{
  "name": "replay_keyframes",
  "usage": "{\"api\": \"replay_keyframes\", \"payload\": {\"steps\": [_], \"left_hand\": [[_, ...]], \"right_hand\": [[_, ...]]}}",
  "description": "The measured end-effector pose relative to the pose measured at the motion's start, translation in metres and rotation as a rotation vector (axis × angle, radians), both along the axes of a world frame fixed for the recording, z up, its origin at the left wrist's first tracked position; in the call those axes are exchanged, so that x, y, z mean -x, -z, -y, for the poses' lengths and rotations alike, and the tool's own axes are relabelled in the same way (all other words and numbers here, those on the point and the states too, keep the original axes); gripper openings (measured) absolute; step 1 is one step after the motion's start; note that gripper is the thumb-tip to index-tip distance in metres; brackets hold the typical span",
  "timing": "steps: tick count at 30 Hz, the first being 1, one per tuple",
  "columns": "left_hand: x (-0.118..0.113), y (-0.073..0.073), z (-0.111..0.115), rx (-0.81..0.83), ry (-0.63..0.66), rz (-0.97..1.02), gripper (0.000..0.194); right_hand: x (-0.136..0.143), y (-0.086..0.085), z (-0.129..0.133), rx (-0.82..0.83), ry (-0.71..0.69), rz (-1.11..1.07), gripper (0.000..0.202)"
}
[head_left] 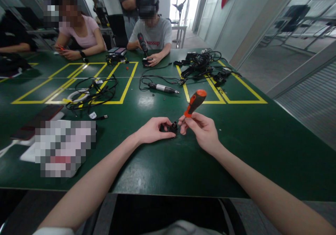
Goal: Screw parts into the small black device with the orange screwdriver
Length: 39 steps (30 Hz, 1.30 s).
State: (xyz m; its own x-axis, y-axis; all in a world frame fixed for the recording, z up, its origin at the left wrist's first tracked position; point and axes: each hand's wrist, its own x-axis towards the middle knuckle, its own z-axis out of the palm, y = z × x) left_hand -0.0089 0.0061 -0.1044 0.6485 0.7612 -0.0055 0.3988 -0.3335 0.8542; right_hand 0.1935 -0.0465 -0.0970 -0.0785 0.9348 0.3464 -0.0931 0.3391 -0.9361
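Between the thumb and fingers of my left hand [154, 130] is a small black part with a round metal-looking opening [174, 125], resting on the green table [147, 165]. My right hand [203, 130] grips a screwdriver [195, 103] with an orange and dark grey handle. The handle leans up and to the right, and the shaft points down toward the black part. Whether the tip touches the part cannot be made out. A grey and black electric screwdriver [163, 88] with a cord lies beyond my hands, with tiny dark bits [164, 98] near it.
Tangled black cables lie at the right [202, 65] and left [105, 91] on yellow tape outlines. A phone [39, 121] and a blurred pouch [68, 147] are at the near left. Across the table a person [154, 32] works with a power screwdriver; another person [81, 35] sits left.
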Motion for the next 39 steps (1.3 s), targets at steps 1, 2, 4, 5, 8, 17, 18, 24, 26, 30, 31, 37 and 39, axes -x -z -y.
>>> {"api": "replay_keyframes", "payload": {"steps": [1,2,4,5,8,17,18,24,26,30,31,37,39], "left_hand": [[0.0,-0.0002,0.0001,0.0,0.002,0.0,0.034],[-0.0001,-0.0004,0.0002,0.001,0.005,0.002,0.034],[-0.0001,-0.0008,0.0001,0.001,0.007,0.006,0.033],[-0.0001,-0.0009,0.0001,0.001,0.007,0.006,0.033],[0.0001,-0.0007,-0.0003,-0.004,0.005,0.002,0.033],[0.0,0.0,0.0002,0.003,0.003,0.008,0.032],[-0.0001,-0.0004,0.0004,0.002,0.006,0.008,0.032],[-0.0001,-0.0011,0.0003,-0.005,0.005,-0.002,0.032],[0.0,-0.0005,-0.0002,-0.008,0.006,0.004,0.033],[0.0004,0.0006,-0.0008,-0.007,0.006,0.01,0.033],[0.0005,0.0007,-0.0008,-0.007,0.005,0.008,0.033],[0.0005,0.0014,-0.0005,-0.003,0.007,0.01,0.032],[0.0003,0.0016,-0.0006,-0.01,0.007,0.01,0.031]], "right_hand": [[0.0,0.0005,0.0006,-0.002,0.003,-0.007,0.034],[-0.0001,0.0007,0.0013,-0.007,0.008,-0.011,0.034],[-0.0001,0.0002,0.0026,-0.015,0.024,0.003,0.033],[-0.0001,-0.0004,0.003,-0.014,0.031,0.018,0.032],[-0.0005,-0.0027,0.0025,-0.007,0.041,0.055,0.032],[0.0015,0.0,-0.0005,-0.005,0.005,-0.016,0.036],[0.0019,0.0002,0.0001,-0.006,0.014,-0.026,0.035],[0.0015,-0.0008,0.0008,0.002,0.073,0.026,0.031],[0.001,-0.0005,-0.0003,-0.01,0.082,0.019,0.031],[0.0004,0.001,-0.0019,-0.003,0.098,0.011,0.028],[0.0002,0.0014,-0.0021,0.005,0.099,0.008,0.028],[0.0001,0.0014,-0.0016,0.0,0.018,-0.025,0.032],[0.0003,0.0011,-0.0011,-0.002,0.019,-0.016,0.035]]}}
